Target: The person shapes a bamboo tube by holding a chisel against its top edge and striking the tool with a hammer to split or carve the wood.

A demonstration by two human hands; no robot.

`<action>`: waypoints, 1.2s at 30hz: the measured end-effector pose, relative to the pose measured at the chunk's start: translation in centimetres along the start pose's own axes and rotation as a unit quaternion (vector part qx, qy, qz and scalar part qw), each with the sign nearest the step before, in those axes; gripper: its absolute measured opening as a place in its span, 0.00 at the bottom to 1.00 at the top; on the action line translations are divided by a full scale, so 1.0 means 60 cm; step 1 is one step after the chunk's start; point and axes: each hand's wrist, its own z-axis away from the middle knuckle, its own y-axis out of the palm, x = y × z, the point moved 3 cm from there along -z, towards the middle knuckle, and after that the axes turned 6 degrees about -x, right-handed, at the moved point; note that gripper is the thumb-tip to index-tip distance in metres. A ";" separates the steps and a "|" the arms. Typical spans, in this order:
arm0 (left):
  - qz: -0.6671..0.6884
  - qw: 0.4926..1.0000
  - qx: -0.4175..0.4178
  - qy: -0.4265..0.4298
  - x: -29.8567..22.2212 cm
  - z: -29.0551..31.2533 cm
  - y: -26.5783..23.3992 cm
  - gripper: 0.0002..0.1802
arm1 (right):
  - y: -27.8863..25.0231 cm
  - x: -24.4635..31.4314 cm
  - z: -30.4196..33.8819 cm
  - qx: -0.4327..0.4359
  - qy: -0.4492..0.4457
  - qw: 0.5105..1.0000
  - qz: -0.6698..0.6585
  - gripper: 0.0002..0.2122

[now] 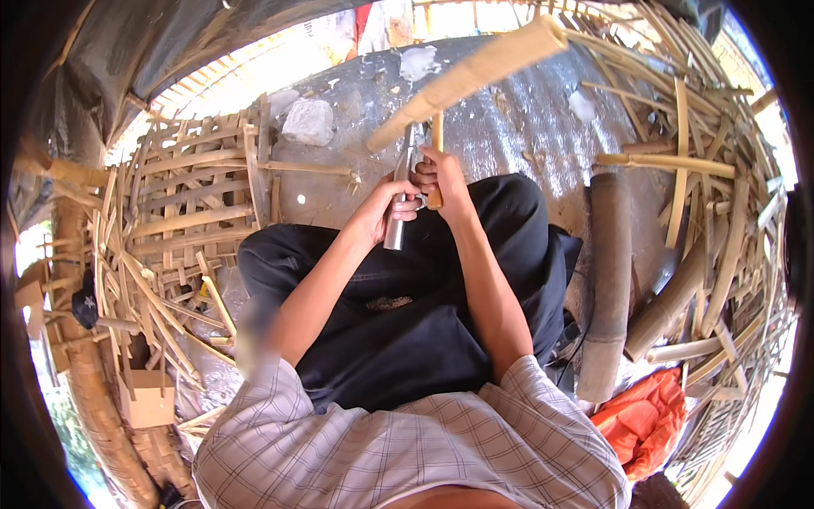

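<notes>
From the head view, first for containers: at the floor's near left corner, a small brown cardboard box (147, 400), contents impossible to make out. Toward the left edge of the floor (331, 191), an openwork bamboo weave (191, 225), with loose bamboo strips (157, 297) beside the near end; cannot tell basket from flat panel. Along the right edge, more split bamboo (725, 246), heaped and crisscrossed

Ahead of the crossed legs in dark trousers (369, 348), toward the middle of the far edge, a pale bamboo tube (479, 72): yellow-tan, smooth, faintly ringed by joints, slightly blurred, slanting from a lower left end near the hands to an upper right end with the round rim showing

Left hand (388, 204) wrapped around a silver-grey metal tool (395, 233), rounded and shiny at the lower end, pointing up to the tube's lower end. Right hand (445, 176) clenched around a slim orange-brown wooden stick (437, 131), upright, with the top meeting the tube's underside in the view; cannot tell real contact. Both hands close together above the lap

Near the far left corner, a whitish stone block (308, 122). On the right, a thick dark bamboo length (607, 288), and just beside the near end, crumpled orange cloth (646, 424)
</notes>
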 end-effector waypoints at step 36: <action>0.200 0.959 0.190 0.056 0.015 -0.034 -0.006 0.05 | -0.012 0.011 0.136 -0.110 -0.296 0.782 0.537 0.10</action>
